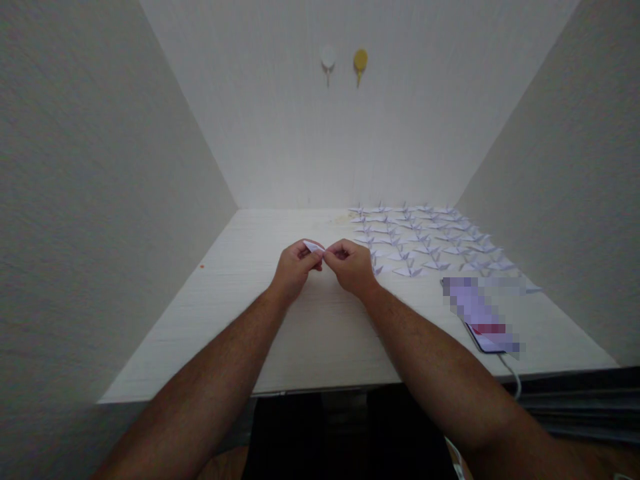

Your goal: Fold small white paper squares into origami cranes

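A small folded piece of white paper is held up above the middle of the table, between my two hands. My left hand pinches its body between thumb and fingers. At its right end, the thumb and forefinger of my right hand are closed on the tip. The fingertips of both hands nearly meet there, and part of the paper is hidden behind them. Just beyond my right hand, folded white paper cranes stand in rows.
The white table is boxed in by walls at left, back and right. A phone lies at the right, its screen blurred, with a white cable hanging over the front edge. A white hook and a yellow hook are on the back wall.
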Tool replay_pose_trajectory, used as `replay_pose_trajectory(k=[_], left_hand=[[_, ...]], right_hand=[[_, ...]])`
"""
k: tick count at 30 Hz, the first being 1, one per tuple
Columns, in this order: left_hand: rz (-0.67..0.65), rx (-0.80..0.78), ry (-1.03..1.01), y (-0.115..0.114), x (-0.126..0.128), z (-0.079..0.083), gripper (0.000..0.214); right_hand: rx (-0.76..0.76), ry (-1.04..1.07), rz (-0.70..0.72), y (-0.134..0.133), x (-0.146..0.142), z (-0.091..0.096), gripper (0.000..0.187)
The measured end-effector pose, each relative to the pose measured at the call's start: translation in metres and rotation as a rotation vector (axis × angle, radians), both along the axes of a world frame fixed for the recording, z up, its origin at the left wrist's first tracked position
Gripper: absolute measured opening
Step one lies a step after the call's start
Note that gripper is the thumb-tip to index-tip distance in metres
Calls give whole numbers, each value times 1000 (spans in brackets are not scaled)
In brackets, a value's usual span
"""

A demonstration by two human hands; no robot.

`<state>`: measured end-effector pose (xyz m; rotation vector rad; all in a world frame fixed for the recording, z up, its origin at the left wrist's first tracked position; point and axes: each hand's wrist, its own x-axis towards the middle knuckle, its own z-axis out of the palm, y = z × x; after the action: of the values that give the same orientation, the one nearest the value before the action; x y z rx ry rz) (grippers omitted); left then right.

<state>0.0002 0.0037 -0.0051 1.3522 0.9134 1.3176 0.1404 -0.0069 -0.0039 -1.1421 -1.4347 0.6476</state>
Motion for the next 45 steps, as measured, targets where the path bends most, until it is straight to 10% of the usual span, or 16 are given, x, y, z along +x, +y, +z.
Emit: replay_pose_trajectory(k=[45], left_hand=[[79,-43,-110,3,-2,3,18]], right_hand=[[139,-123,13,2,3,-2,13]])
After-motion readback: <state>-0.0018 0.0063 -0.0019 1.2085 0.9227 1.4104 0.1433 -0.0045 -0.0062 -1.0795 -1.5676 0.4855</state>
